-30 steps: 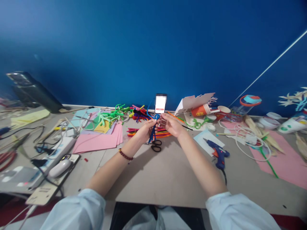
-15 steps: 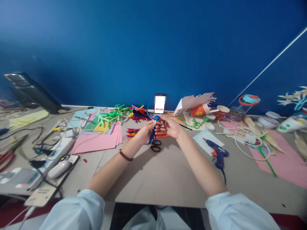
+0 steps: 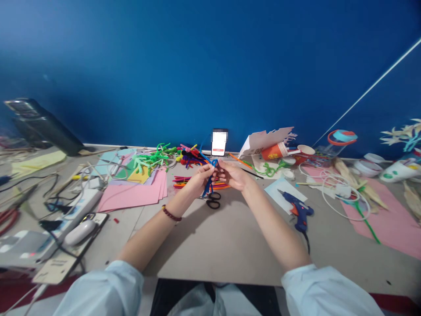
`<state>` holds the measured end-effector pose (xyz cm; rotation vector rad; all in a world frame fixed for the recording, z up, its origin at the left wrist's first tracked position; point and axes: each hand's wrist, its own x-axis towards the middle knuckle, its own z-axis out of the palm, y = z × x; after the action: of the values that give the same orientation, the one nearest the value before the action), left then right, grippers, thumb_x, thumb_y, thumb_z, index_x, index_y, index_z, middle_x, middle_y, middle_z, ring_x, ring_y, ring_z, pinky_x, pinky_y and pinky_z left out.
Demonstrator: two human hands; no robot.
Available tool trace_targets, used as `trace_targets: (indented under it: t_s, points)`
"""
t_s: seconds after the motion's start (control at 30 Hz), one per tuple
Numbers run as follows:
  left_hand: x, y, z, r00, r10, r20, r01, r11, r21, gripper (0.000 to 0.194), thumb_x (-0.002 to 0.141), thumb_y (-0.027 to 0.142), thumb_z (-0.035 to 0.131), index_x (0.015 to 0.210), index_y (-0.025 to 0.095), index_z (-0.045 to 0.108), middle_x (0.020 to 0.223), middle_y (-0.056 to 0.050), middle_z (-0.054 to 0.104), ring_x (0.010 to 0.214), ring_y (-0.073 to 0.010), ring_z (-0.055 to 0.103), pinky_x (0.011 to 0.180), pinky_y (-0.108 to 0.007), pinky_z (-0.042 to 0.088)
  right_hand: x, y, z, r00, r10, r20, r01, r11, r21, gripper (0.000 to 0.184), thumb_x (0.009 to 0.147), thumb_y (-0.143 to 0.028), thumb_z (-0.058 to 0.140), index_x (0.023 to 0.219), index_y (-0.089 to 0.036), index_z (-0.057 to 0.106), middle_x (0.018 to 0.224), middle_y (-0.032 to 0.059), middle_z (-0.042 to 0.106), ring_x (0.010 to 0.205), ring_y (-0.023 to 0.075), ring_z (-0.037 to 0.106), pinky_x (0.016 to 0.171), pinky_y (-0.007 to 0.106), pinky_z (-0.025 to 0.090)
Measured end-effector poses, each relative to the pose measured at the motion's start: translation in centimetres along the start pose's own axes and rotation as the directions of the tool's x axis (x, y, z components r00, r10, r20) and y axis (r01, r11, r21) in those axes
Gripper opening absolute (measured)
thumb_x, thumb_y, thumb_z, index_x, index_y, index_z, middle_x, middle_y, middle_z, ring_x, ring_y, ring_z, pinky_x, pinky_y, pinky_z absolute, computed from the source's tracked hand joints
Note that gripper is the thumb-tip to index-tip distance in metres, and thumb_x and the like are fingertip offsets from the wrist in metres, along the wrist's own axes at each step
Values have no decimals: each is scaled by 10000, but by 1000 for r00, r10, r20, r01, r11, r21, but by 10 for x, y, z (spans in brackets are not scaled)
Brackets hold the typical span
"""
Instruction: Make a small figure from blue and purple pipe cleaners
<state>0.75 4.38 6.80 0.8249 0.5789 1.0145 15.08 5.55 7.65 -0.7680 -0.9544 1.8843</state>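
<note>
I hold the blue stems (image 3: 214,163) in both hands, out in front of me, above the far half of the tabletop (image 3: 210,245) and about midway between its left and right edges. My left hand (image 3: 201,177) is closed on them from the left, thumb and fingers pinching just under the curled knot at the top. My right hand (image 3: 235,175) comes in from the other side, its fingertips gripping the knot's right flank; exactly how each finger sits there is too small to tell. So the knot lies between my two sets of fingertips, touching both. The loose ends hang below my left fingers, slanting toward me, while one strand arches up and to the left, clear of my hands.

Under the hanging ends lie the scissors (image 3: 213,203), handles toward the near edge, and behind my fingers a bundle (image 3: 183,181) of pink and orange stems. Past my fingertips, at the far edge, the phone (image 3: 219,143) stands leaning on the wall (image 3: 210,66). The glue gun (image 3: 299,210) lies to the right of my right forearm, partly on a pale sheet (image 3: 275,189); pink paper (image 3: 130,196) spreads left of my left hand.
</note>
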Motion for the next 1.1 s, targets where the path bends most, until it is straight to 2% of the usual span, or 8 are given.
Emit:
trace_targets:
  t_s: [0.13, 0.37, 0.53, 0.7, 0.9, 1.0, 1.1]
  points:
    - [-1, 2, -1, 1000, 22, 8, -23, 999, 23, 291, 576, 273, 798, 680, 125, 571, 562, 28, 518, 471, -52, 450, 432, -163, 365, 1, 3, 1, 999, -24, -30, 23, 998, -57, 424, 597, -529, 760, 641, -156, 563, 474, -71, 443, 413, 45, 418, 374, 158, 290]
    - [-2, 3, 4, 1000, 18, 24, -18, 1000, -5, 274, 583, 261, 790, 678, 125, 572, 569, 28, 515, 471, -41, 441, 431, -145, 352, -1, -1, 2, 997, -55, -57, 49, 994, -101, 422, 567, -515, 779, 623, -151, 572, 484, -61, 469, 433, 45, 386, 417, 177, 301]
    - [-5, 5, 6, 999, 22, 23, -22, 1000, -6, 277, 592, 281, 785, 687, 125, 577, 569, 30, 506, 471, -44, 442, 417, -145, 361, -6, -6, 6, 996, -80, -36, 79, 996, -28, 350, 589, -431, 798, 637, -158, 584, 481, -72, 448, 439, 46, 378, 423, 180, 303]
    - [-5, 5, 5, 1000, -5, 15, 5, 1000, 14, 292, 587, 288, 788, 724, 126, 588, 565, 35, 499, 460, -48, 440, 405, -153, 367, -8, -10, 9, 1000, -22, -4, 22, 998, 63, 329, 652, -412, 764, 607, -162, 555, 473, -80, 390, 426, 47, 361, 403, 180, 308]
    - [-4, 2, 3, 1000, 21, 10, -21, 999, 37, 272, 601, 289, 781, 710, 129, 590, 575, 27, 517, 475, -49, 456, 422, -154, 366, -7, -10, 6, 999, -16, -37, 18, 999, 49, 250, 663, -331, 759, 637, -161, 577, 464, -70, 412, 422, 56, 369, 368, 177, 283]
    - [-4, 2, 4, 1000, 24, 13, -24, 999, 40, 272, 604, 293, 780, 721, 128, 598, 578, 24, 525, 479, -49, 459, 425, -154, 360, -6, -9, 7, 998, -51, -43, 52, 998, 27, 270, 634, -324, 780, 623, -160, 566, 476, -66, 444, 414, 46, 348, 366, 177, 268]
    - [-4, 4, 5, 999, 33, -12, -32, 998, 52, 273, 609, 305, 776, 719, 127, 601, 567, 28, 519, 471, -50, 451, 417, -158, 353, -6, -9, 7, 997, -49, -56, 52, 997, 52, 354, 625, -391, 781, 562, -173, 509, 447, -78, 395, 416, 51, 357, 378, 181, 279]
